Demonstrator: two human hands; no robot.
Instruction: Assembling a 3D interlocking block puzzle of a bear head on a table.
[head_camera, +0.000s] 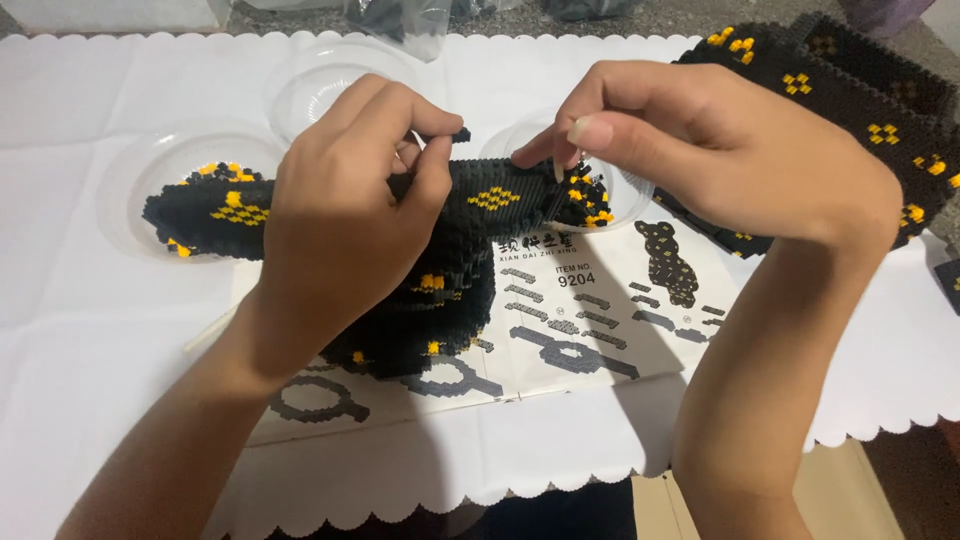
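Note:
A black model (470, 225) built of tiny bricks with yellow diamond spots stands on a printed instruction sheet (590, 310). My left hand (345, 215) grips its upper part, and thumb and forefinger pinch a small black piece (459, 134) at the top edge. My right hand (700, 145) reaches in from the right, its fingertips pressing on the model's upper right end, just over a clear plastic dish (630, 195) of loose black and yellow bricks.
A second clear dish (130, 185) at the left holds a black and yellow built section (205, 210). Another dish (310, 85) sits behind. A large black brick assembly (860, 110) with yellow spots lies at the far right. A white scalloped cloth (90, 330) covers the table.

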